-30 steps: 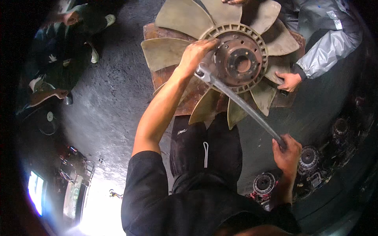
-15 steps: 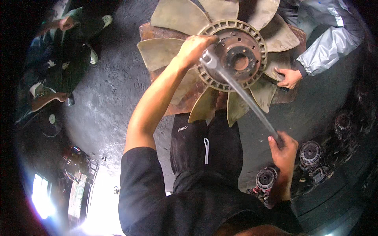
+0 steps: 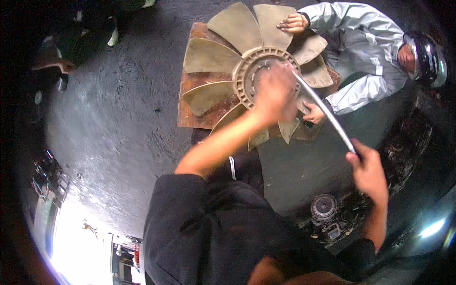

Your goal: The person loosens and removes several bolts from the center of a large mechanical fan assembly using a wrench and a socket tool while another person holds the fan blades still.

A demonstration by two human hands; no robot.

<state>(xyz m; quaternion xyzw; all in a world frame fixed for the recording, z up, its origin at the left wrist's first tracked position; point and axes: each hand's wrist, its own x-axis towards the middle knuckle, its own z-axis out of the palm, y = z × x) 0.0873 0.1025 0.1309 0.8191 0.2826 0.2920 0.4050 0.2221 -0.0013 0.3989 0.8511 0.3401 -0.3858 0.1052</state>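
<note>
A large beige fan [image 3: 209,56] with several broad blades lies flat, a slotted ring [image 3: 240,78] around its brown metal hub. Slanting from the hub toward the lower right is a long-handled socket wrench [image 3: 327,111]. My right hand [image 3: 368,166] is wrapped round its lower end. Over the hub, at the wrench's upper end, is my left hand [image 3: 278,92]; motion smears its fingers and it covers much of the hub and the wrench head. A co-worker in a silver jacket rests one hand [image 3: 293,23] on an upper blade, the other hand [image 3: 313,114] by a lower blade.
Beneath the fan is a rusty brown board [image 3: 190,114] on the dark floor [image 3: 128,104]. Greasy round machine parts [image 3: 324,206] stand at the lower right. The co-worker's dark helmet [image 3: 430,59] is at the right. Another person's arm [image 3: 57,64] shows at the upper left.
My left hand has shifted right across the hub and is now blurred. The wrench has swung to a place farther right. The view has shifted, showing more of the co-worker, including a hand on an upper blade.
</note>
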